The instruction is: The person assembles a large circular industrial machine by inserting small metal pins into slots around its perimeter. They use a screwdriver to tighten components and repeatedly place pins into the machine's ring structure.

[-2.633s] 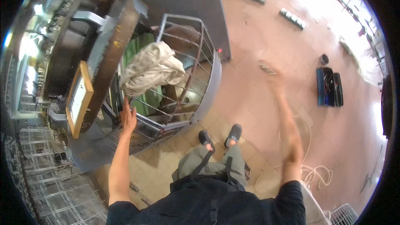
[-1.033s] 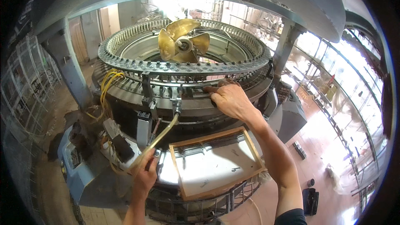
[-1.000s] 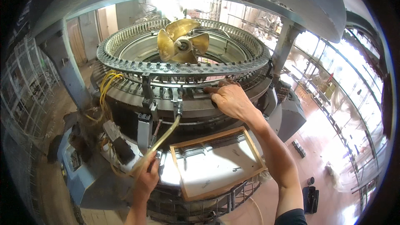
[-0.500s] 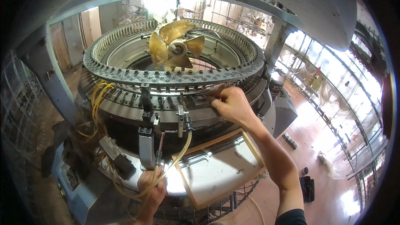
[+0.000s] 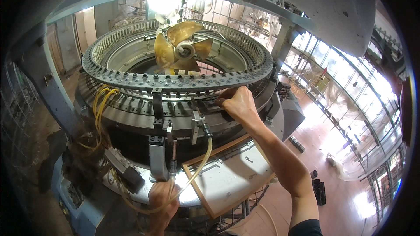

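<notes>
My left hand (image 5: 163,202) is closed around a yellowish hose at the lower middle. A metal fitting (image 5: 173,168) and a thin copper-coloured tube (image 5: 175,150) point upward from it. My right hand (image 5: 238,104) is at the front right of a large circular knitting machine (image 5: 183,118), its fingers bent together just below the upper ring (image 5: 175,81). Whatever those fingertips pinch, if anything, is hidden. A metal bracket (image 5: 195,127) carrying a second hose (image 5: 209,148) sits left of my right hand. Dark posts stand beside it.
Below my right forearm lies a wood-framed white tray (image 5: 232,181) with small thin metal pieces in it. A brass-coloured fan (image 5: 183,50) stands inside the ring. Yellow hoses (image 5: 99,113) hang at the left, and a grey upright (image 5: 59,78) rises beyond them.
The view has shifted slightly. My right hand has moved a little left along the ring, with its fingers still bent. My left hand stays closed on the hose.
</notes>
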